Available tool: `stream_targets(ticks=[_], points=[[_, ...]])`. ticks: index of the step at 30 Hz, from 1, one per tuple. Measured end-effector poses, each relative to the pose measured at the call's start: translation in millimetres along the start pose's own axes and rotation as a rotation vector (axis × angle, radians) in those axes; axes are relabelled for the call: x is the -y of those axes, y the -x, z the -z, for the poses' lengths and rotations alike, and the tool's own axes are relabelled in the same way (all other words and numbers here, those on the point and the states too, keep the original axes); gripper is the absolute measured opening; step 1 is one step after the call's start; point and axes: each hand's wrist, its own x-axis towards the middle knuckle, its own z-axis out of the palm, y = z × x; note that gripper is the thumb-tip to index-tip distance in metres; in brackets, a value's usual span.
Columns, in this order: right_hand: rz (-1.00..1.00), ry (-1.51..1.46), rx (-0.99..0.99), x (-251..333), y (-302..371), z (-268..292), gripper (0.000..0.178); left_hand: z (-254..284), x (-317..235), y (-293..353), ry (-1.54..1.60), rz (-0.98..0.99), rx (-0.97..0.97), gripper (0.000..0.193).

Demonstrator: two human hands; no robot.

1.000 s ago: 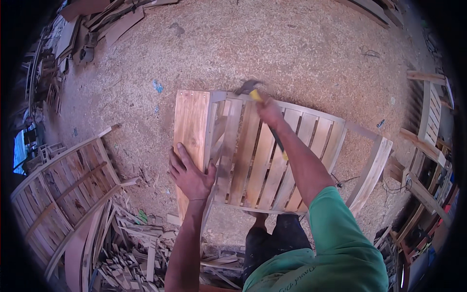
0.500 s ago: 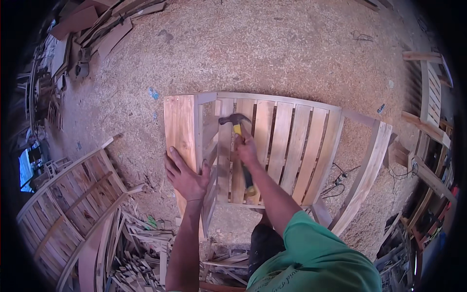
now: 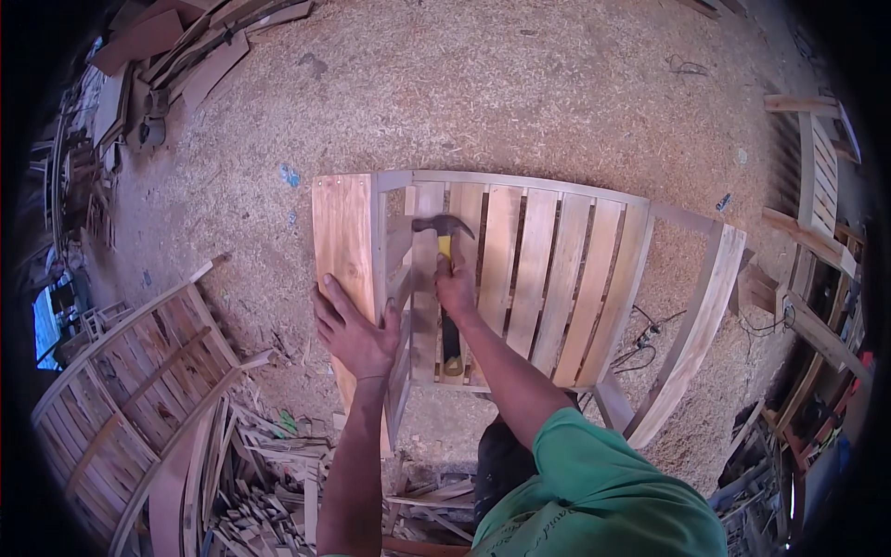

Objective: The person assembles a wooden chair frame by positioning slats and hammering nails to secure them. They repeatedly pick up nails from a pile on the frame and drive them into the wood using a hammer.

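A slatted wooden bench frame [image 3: 531,278] stands in front of me, its pale slats running away from me with gaps between. At its left side a wide board [image 3: 345,232] lies along the top like an armrest. My left hand [image 3: 357,334] rests on this board, fingers spread and thumb over its right edge. Wrapped round a claw hammer [image 3: 445,246] is my right hand [image 3: 455,283]. The hammer has a dark steel head and a yellow and black handle. Its head is above the leftmost slats, apart from the board, pointing toward the frame's left side.
Another slatted wooden piece [image 3: 139,390] leans at the lower left, beside a heap of wood offcuts [image 3: 269,492]. Boards [image 3: 139,46] are stacked at the far left. Sawdust and shavings cover the floor [image 3: 520,102]. Black cable [image 3: 640,343] lies at the right of the slats.
My right hand has moved the hammer slightly left and its handle now points more nearly straight toward me. The left hand stays on the board.
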Motion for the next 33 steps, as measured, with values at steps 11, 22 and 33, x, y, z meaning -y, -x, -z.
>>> stream_targets(ticks=[11, 22, 33], points=[[-0.058, -0.272, -0.062, 76.1, -48.9, 28.2, 0.059, -5.0, 7.8, 1.9, 0.015, -0.036, -0.038, 0.114], [0.337, 0.142, -0.087, 41.0, -76.3, 31.8, 0.06, -9.8, -4.5, -3.8, 0.057, -0.07, -0.051, 0.109], [0.023, -0.219, 0.071, 89.5, 108.8, 23.4, 0.064, -5.1, 5.8, 0.9, 0.032, -0.067, -0.061, 0.113]])
